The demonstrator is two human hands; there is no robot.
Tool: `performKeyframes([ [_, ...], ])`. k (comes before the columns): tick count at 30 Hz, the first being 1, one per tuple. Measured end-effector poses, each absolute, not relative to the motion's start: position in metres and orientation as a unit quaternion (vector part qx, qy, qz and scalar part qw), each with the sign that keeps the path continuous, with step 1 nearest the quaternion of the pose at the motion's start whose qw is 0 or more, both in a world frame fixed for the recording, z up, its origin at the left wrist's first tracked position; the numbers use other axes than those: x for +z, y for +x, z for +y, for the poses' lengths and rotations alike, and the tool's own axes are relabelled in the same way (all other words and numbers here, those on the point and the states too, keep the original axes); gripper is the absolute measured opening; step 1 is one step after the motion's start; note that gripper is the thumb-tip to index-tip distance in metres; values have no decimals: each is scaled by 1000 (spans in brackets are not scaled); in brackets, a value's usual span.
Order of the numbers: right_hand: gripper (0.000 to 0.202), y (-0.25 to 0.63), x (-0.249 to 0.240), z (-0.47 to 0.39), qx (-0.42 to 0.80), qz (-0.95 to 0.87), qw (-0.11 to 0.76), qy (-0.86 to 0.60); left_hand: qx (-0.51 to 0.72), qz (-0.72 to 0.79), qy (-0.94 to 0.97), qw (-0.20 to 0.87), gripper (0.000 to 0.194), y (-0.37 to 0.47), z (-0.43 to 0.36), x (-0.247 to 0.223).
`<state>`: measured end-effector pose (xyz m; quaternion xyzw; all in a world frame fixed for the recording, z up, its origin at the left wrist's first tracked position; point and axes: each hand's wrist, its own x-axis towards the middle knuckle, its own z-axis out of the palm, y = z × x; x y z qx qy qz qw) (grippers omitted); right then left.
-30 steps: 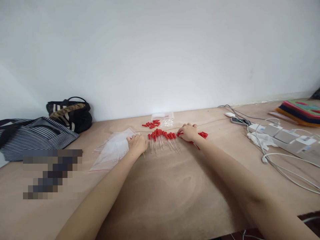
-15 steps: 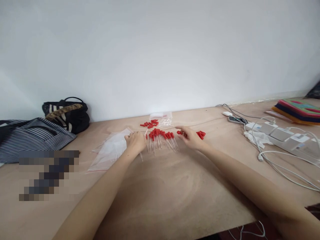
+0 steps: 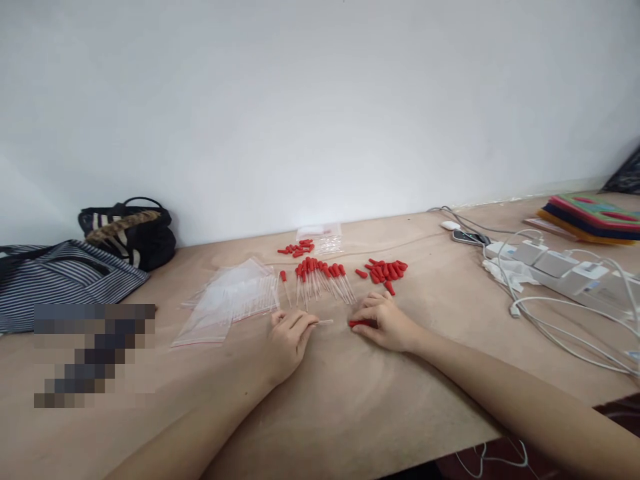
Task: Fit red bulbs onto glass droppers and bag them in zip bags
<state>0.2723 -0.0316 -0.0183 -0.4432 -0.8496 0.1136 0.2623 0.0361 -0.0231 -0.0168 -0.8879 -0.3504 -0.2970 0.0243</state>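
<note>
My left hand [image 3: 291, 337] pinches a thin clear glass dropper tube [image 3: 325, 322], its bare end pointing right. Facing it across a small gap, my right hand [image 3: 384, 323] has its fingers closed on a red rubber bulb [image 3: 354, 324]. Beyond both hands lies a row of droppers [image 3: 320, 275] with red bulbs on their far ends. One single dropper [image 3: 285, 287] rests a little left of that row. A pile of loose red bulbs [image 3: 387, 270] sits just past my right hand. Clear plastic bags holding glass tubes [image 3: 245, 297] lie beyond my left hand.
Further back are more small red bulbs [image 3: 299, 247] and a clear bag [image 3: 325, 239]. At right stand a power strip with chargers [image 3: 555, 267], looping white cables [image 3: 560, 333] and stacked coloured sheets [image 3: 593, 217]. Striped [image 3: 75, 280] and black bags [image 3: 150, 237] occupy the left.
Both hands have come back toward me from the row and the bulb pile. The left now shows a glass tube, the right a red bulb. A single dropper left of the row is uncovered.
</note>
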Motion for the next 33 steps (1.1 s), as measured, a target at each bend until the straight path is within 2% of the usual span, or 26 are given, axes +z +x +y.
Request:
performKeyframes([
  [6,10,263,-20,-27,88,-825,295,-474,-313,-363,-877,-14,18,43,-25,-14],
  [11,9,251,-17,-25,152,-802,334,-470,-304,-380,-873,-18,19,43,-24,-16],
  [18,8,250,-16,-28,215,-802,338,-443,-302,-383,-872,-35,18,43,-24,-15],
  [33,5,247,-29,-29,243,-771,422,-411,-311,-381,-870,-32,18,45,-24,-19],
])
